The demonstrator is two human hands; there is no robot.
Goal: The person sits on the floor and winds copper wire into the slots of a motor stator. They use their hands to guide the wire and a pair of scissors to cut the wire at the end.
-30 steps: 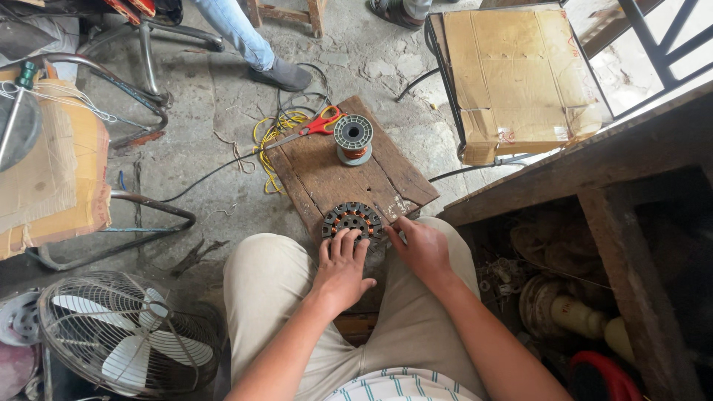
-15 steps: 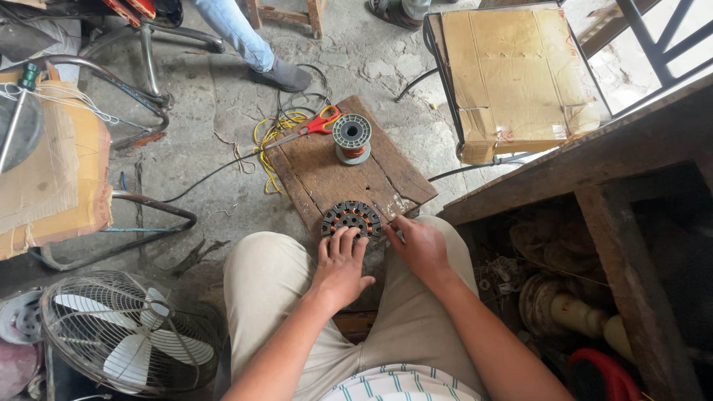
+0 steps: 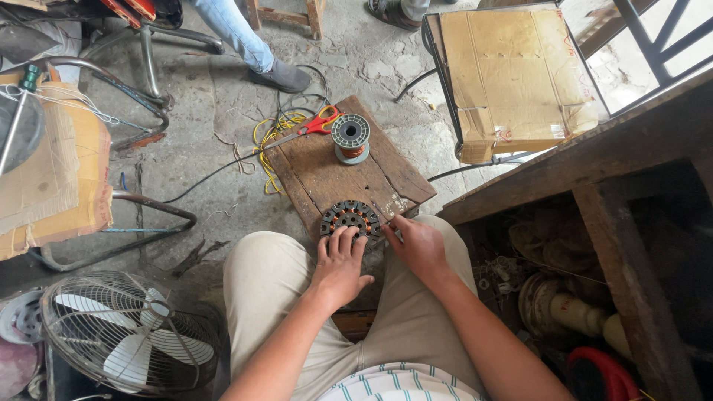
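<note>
Repair workshop: motor stator (image 3: 350, 219), wire spool (image 3: 350, 136), fan (image 3: 130, 332).

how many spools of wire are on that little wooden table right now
1: a grey spool of copper wire stands at the far end of the wooden table, beside the red scissors. Others may be hidden in the clutter around.

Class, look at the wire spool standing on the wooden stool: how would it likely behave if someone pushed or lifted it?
The wire spool stands upright on a flat flange, so a gentle push would probably slide it across the wooden stool. Knocked onto its side, its round flanges would likely let it roll. Its thick copper-coloured winding suggests it is fairly heavy for its size.
</note>
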